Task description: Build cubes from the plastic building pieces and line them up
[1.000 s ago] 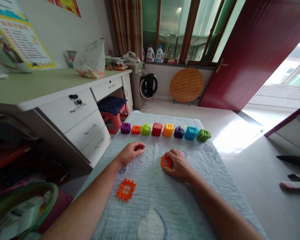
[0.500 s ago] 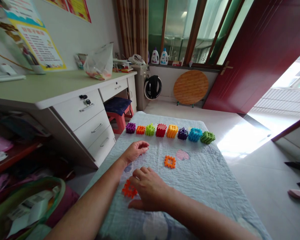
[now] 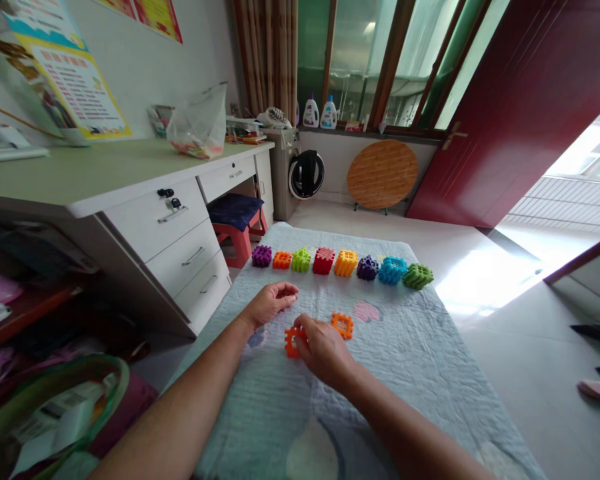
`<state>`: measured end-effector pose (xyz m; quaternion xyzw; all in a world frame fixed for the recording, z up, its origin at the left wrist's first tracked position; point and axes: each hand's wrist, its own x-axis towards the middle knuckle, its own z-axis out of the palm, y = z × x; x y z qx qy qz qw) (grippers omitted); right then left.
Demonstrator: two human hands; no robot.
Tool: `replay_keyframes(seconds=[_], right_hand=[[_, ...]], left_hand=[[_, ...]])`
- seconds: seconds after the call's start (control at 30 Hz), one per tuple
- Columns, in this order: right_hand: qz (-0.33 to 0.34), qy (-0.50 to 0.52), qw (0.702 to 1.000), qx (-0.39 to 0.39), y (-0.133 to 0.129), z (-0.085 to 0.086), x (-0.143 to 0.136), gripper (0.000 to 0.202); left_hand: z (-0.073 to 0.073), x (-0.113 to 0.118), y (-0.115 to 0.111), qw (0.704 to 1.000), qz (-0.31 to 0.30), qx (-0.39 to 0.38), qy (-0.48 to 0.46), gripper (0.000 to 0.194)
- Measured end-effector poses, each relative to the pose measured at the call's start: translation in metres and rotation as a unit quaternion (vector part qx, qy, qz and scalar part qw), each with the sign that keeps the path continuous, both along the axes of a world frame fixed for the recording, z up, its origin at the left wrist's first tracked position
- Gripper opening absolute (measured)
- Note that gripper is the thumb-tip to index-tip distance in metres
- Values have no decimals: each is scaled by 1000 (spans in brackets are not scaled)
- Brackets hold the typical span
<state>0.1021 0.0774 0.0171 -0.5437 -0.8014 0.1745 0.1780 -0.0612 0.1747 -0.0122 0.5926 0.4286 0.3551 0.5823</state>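
My right hand pinches an orange square piece with notched edges, tilted up over the cloth. Just beyond that hand, a second orange square piece lies flat. My left hand rests on the cloth to the left, its fingers curled and thumb close to them; whatever they may hold is hidden. Stacks of notched pieces stand in a row farther back, among them a purple one, a red one, a yellow one, a blue one and a green one.
A pale blue quilted cloth covers the table. To the left are a desk with drawers, a stool and a green-rimmed basket. A washing machine and a round wooden board stand behind.
My right hand has taken hold of the near orange piece and moved it forward and to the right, tilting it up. My left hand has hardly moved.
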Motion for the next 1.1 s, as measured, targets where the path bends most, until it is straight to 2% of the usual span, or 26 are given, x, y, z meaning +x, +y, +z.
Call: replay_keyframes(seconds=[0.13,0.3,0.47,0.57,0.63,0.73,0.8,0.9,1.0,1.1], right_hand=[[-32,-89,994,49,3,3,7,13],[51,-97,993,33,-1,6,9,37],[78,-85,993,22,2,1,12,35],[62,-41,996,42,13,12,33,43],[23,-21,998,54,21,23,55,45],[-9,-24,999,26,32,32,85,43],[-1,-44,999,-8,36,29,96,45],[2,-88,995,-50,39,17,97,51],[-8,-129,989,-66,40,6,92,54],[-5,-147,987,-68,40,3,89,59]], left_hand=[[-1,0,0,1000,-1,1,3,30],[0,0,0,1000,0,5,9,30],[-2,0,0,1000,3,9,8,31],[-3,0,0,1000,2,10,10,30],[-2,1,0,1000,3,9,14,31],[-1,1,0,1000,2,4,20,31],[0,2,-1,1000,3,1,23,32],[3,2,-2,1000,5,-4,27,32],[4,2,-2,999,4,-7,32,33],[5,3,-2,999,2,-8,35,33]])
